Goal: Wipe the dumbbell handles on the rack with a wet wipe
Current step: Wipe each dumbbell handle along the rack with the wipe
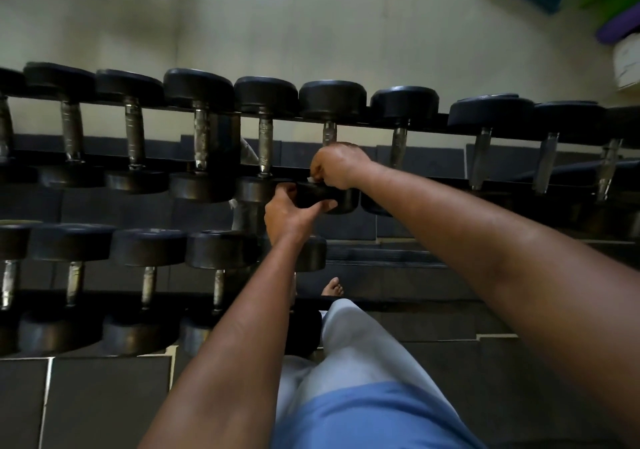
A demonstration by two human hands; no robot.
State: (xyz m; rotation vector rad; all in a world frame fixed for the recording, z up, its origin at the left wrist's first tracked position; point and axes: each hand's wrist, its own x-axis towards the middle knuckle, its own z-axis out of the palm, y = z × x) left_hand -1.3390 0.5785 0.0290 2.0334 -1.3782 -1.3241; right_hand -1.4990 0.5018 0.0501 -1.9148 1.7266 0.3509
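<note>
Right hand [337,166]: closed around dumbbell handle [329,133], white wet wipe [313,180] in fingers | Left hand [289,214]: gripping that dumbbell's near head [341,197] | Location: rack [450,117] upper tier, mid-row

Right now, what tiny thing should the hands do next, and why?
Probably slide the right hand up the handle. It is closed low on the bar with a bit of white wipe showing, the metal above looks uncovered, and the left hand steadies the near dumbbell head.
</note>
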